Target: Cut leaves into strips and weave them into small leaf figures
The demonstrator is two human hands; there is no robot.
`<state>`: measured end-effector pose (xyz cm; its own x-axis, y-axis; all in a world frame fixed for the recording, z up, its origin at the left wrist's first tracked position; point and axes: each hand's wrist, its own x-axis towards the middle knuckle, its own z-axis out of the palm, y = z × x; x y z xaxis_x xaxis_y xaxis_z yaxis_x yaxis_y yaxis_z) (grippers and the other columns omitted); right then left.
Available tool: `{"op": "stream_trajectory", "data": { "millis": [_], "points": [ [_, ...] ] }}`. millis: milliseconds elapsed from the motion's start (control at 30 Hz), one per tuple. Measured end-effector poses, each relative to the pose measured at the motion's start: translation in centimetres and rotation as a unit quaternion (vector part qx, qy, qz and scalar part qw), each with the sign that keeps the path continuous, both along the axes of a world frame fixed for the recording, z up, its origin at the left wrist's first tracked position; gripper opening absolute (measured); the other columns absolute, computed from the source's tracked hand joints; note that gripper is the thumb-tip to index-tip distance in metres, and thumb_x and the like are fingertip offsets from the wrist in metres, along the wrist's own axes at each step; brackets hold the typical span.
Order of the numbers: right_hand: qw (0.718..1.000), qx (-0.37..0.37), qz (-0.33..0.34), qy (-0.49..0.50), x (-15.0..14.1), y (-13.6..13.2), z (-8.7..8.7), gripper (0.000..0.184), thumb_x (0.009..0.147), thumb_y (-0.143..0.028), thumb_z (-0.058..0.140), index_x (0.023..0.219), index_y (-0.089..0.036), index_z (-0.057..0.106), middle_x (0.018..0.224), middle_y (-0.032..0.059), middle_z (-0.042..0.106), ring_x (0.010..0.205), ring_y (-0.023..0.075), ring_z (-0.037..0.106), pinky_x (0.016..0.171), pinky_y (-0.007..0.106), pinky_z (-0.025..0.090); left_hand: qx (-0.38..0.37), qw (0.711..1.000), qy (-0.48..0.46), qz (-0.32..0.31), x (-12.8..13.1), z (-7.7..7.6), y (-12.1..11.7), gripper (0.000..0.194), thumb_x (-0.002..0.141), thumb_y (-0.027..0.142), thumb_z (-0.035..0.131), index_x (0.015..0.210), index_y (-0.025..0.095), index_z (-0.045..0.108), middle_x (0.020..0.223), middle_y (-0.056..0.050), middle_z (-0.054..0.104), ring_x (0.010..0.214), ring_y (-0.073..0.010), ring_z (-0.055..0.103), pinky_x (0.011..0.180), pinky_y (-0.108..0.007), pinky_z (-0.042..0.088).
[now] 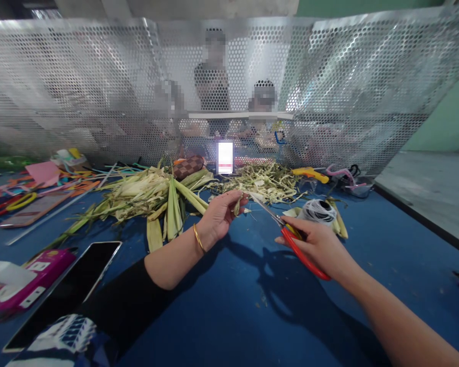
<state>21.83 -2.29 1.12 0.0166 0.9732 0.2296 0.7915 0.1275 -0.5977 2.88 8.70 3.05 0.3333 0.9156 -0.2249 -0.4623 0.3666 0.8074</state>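
Note:
My left hand (218, 216), with a gold bangle at the wrist, is closed in a pinch on a small piece of corn husk (237, 206). My right hand (321, 242) grips red-handled scissors (303, 255). Their blades point toward the left fingertips and end beside the husk; whether they touch it I cannot tell. Behind my left hand lies a heap of pale green and yellow husks (141, 186). Shredded trimmings (265, 181) are piled beyond both hands. A spool of grey-white string (318, 211) stands just behind my right hand.
A perforated metal screen (99, 92) closes off the back, with people behind it. A lit phone (225, 155) stands against it. At left lie a dark-screened phone (76, 285), a magenta power strip (55, 262) and craft scraps. A yellow-handled tool (311, 175) lies back right.

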Motion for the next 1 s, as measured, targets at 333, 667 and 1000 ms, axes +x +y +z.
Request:
{"op": "stream_trajectory", "data": {
  "millis": [333,667,1000],
  "points": [
    [0.999,0.009,-0.039,-0.006,0.1,0.2,-0.1,0.034,0.082,-0.044,0.055,0.103,-0.020,0.068,0.083,0.0039,0.073,0.079,0.0250,0.066,0.066,0.029,0.049,0.021,1.000,-0.012,0.005,-0.2,-0.6,0.4,0.009,0.071,0.015,0.072,0.074,0.016,0.063,0.076,-0.001,0.067,0.066,-0.0093,0.063,0.061,-0.020,0.050],
    [0.948,-0.040,0.024,-0.314,-1.3,0.1,-1.3,0.037,0.081,-0.031,0.054,0.114,-0.017,0.059,0.088,0.0111,0.071,0.074,0.0262,0.067,0.054,0.028,0.037,0.047,0.997,0.057,0.009,-0.3,-0.6,0.2,0.011,0.069,0.017,0.073,0.068,0.019,0.062,0.061,0.003,0.061,0.059,-0.0087,0.056,0.059,-0.020,0.043],
    [0.994,0.056,0.041,-0.085,-1.3,-0.1,0.0,0.030,0.087,-0.039,0.049,0.099,-0.019,0.068,0.095,0.0101,0.067,0.083,0.0216,0.063,0.073,0.033,0.047,0.075,0.989,0.120,-0.043,-0.4,0.9,-2.0,0.010,0.067,0.018,0.072,0.068,0.017,0.062,0.071,0.000,0.063,0.069,-0.0109,0.061,0.067,-0.023,0.044]
  ]
}}
